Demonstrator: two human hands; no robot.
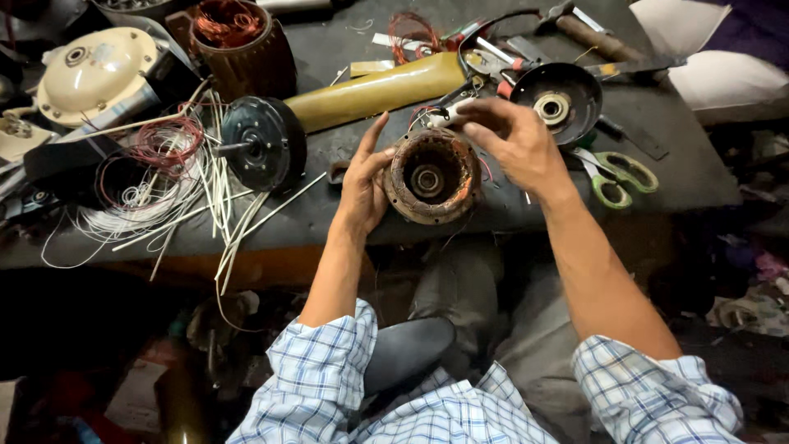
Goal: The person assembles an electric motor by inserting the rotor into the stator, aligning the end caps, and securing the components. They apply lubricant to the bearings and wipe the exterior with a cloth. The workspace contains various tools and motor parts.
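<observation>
A round rusty motor stator with copper windings and a central bearing lies on the dark workbench near its front edge. My left hand presses against the stator's left side, fingers stretched upward. Over its upper right rim my right hand hovers with its fingers curled, the fingertips touching thin wires and a small white piece at the rim. Whether the right hand pinches anything is unclear.
A black motor cover with a shaft lies left, beside white sleeving strips and red wire coils. A yellow fan blade, a black end cap, green-handled scissors, a cream housing and a wound stator surround them.
</observation>
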